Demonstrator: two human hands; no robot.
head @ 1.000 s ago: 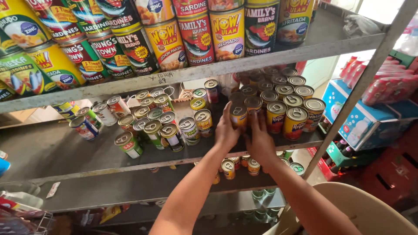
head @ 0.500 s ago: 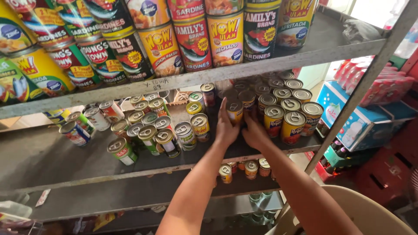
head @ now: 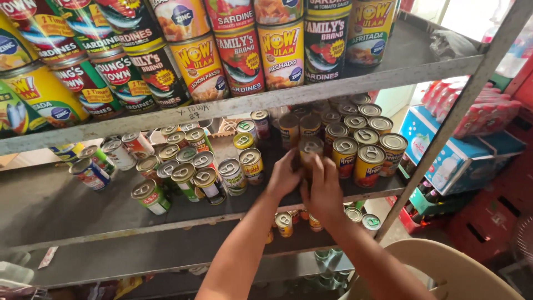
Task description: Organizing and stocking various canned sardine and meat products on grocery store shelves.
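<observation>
Both hands meet on one can [head: 309,153] at the front of the middle shelf [head: 83,208]. The left hand [head: 283,179] grips its left side, and the right hand [head: 323,188] wraps it from the front, fingers curled over it (only its top shows). Yellow cans [head: 369,165] stand just beside it on the right; green cans [head: 191,178] crowd the left. Bigger cans [head: 239,53] fill the shelf above.

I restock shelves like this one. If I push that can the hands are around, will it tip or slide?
The small can looks rigid metal, probably heavy for its size. Standing upright on a flat shelf, it would likely slide rather than tip. Close neighbouring cans could get knocked. On its side, it would roll.
</observation>
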